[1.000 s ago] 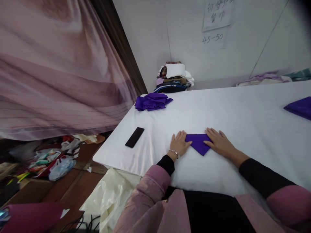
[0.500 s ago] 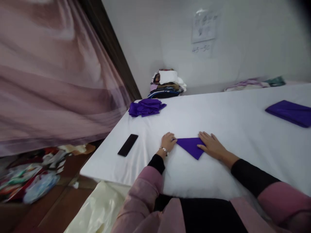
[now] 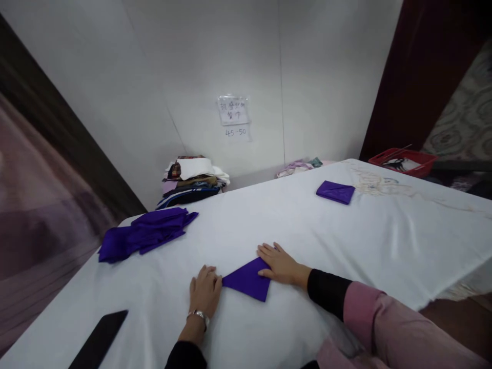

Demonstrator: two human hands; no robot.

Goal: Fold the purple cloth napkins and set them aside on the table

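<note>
A purple cloth napkin (image 3: 248,281), folded to a flat triangle, lies on the white-covered table in front of me. My left hand (image 3: 205,291), with a bracelet or watch at the wrist, rests at the triangle's pointed left tip. Its fingers are slightly bent on the table, and the thumb side touches the tip. Across the wide right end lies my right hand (image 3: 281,265), palm down, fingers stretched out, covering part of that edge.
A loose heap of purple cloth (image 3: 149,233) lies at the left, with a black phone (image 3: 100,338) nearer me. Farther right is a folded purple bundle (image 3: 336,192). Stacked clothes (image 3: 194,179) stand against the wall behind the table (image 3: 246,215). A red basket (image 3: 417,166) stands at the far right.
My view has swung to the right, bringing the red basket into sight. Both hands stay on the folded napkin, which appears tilted differently.
</note>
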